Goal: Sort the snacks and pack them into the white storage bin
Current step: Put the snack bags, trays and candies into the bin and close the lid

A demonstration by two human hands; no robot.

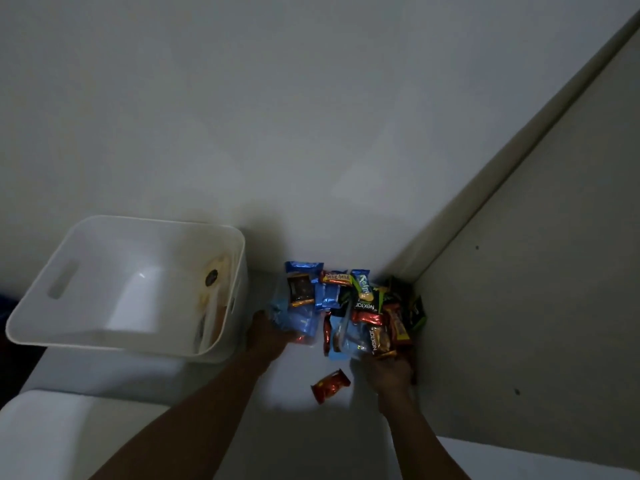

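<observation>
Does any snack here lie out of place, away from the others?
Yes. One red-wrapped snack lies alone on the white surface, apart from the snack pile in the corner and nearer to the person. It looks like a stray that may have slid off the pile.

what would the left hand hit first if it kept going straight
The pale blue snack bag at the near left edge of the snack pile. The left hand points straight at it and looks to be at its edge, though the dim light hides whether they touch.
</observation>
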